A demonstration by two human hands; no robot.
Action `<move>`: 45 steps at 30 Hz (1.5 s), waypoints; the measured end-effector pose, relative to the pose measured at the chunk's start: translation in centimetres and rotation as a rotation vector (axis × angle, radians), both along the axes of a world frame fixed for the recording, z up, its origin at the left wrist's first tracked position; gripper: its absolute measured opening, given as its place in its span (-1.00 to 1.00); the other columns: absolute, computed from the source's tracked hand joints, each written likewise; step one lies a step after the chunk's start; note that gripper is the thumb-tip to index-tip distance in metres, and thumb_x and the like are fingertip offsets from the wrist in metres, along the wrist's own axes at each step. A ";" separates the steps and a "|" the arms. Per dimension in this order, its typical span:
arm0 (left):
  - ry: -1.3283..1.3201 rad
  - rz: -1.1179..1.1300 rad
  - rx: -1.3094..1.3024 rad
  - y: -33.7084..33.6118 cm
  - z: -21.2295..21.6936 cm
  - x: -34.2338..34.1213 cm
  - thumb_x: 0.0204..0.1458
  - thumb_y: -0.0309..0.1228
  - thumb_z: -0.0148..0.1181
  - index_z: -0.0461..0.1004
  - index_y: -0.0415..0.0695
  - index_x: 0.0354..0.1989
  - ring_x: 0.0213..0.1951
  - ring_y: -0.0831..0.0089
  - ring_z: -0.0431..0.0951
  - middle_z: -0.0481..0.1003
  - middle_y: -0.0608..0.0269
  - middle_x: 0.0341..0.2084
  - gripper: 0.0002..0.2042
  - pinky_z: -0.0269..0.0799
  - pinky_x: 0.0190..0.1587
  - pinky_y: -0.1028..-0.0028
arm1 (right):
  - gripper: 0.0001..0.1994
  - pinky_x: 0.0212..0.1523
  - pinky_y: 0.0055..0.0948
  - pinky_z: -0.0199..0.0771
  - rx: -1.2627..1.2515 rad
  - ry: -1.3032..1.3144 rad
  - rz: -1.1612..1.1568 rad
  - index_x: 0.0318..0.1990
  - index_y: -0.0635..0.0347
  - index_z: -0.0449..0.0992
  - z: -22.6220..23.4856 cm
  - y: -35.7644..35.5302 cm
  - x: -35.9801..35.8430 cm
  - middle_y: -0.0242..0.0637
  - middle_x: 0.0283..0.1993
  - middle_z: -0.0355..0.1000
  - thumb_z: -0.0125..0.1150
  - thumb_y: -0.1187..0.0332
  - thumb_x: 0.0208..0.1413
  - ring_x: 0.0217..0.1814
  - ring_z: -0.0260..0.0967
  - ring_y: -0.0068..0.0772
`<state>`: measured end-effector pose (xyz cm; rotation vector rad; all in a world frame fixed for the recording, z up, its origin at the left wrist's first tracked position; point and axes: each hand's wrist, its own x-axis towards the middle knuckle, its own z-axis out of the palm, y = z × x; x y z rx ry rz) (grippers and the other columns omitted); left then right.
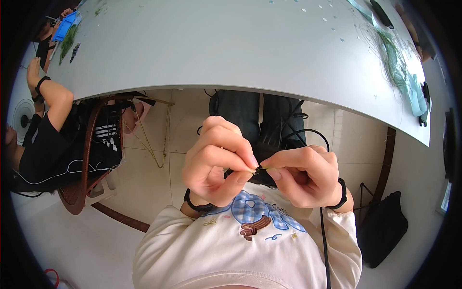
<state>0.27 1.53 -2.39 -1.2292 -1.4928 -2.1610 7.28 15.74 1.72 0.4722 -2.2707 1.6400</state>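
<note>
My two hands meet in front of my chest, below the near edge of the table. Thumb and forefinger of my left hand [216, 161] are pinched together. My right hand [308, 176] pinches in the same way, a short gap from the left. A thin yellow-green strand [261, 168] spans that gap, held at both sides by the fingertips. Whether it is thread or fine wire is too small to tell. A tiny shape near the left fingertips cannot be made out.
The pale table [216, 48] curves ahead. At its right lie tangled green threads [394, 62], light-blue ribbon [416, 94] and a black tool [381, 13]. A blue tray [66, 25] and green strands [68, 43] are far left. A person in black [53, 139] sits left; a black bag [385, 229] stands right.
</note>
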 end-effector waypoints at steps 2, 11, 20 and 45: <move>0.010 -0.011 -0.006 0.0 0.0 -0.1 -0.34 -0.63 0.10 0.37 -0.18 -0.57 -0.52 0.44 0.23 0.42 0.22 -0.54 -0.88 0.13 -0.47 0.53 | -0.82 -0.81 -0.65 0.10 0.001 0.021 -0.031 -0.38 0.26 0.40 0.0 0.0 0.0 -0.43 -0.71 0.28 0.11 0.64 -0.22 -0.81 0.14 -0.64; 0.006 -0.007 -0.001 -0.1 0.1 0.0 -0.32 -0.63 0.10 0.36 -0.19 -0.56 -0.51 0.43 0.22 0.42 0.21 -0.54 -0.89 0.14 -0.47 0.53 | -0.93 -0.79 -0.67 -0.16 -0.151 -0.209 0.021 -0.39 0.22 0.41 -1.2 0.9 -0.7 -0.54 -0.85 0.05 0.08 0.55 -0.09 -0.83 -0.10 -0.76; -0.014 0.084 -0.159 0.2 0.9 0.0 -0.25 -0.63 0.09 0.35 -0.21 -0.54 -0.49 0.43 0.22 0.40 0.17 -0.51 -0.91 0.16 -0.44 0.53 | -0.95 -0.72 -0.67 -0.12 -0.418 -0.405 0.046 -0.36 0.23 0.38 -3.2 -1.0 0.2 -0.56 -0.83 0.05 0.06 0.47 0.01 -0.77 -0.11 -0.81; -0.083 0.173 -0.369 1.1 0.7 0.6 -0.22 -0.66 0.09 0.35 -0.24 -0.53 -0.41 0.39 0.29 0.40 0.18 -0.50 -0.91 0.21 -0.34 0.51 | -0.89 -0.70 -0.75 -0.20 -0.845 -0.777 -0.043 -0.38 0.32 0.40 -2.4 -0.9 2.4 -0.68 -0.73 0.11 0.04 0.44 0.06 -0.69 -0.14 -0.90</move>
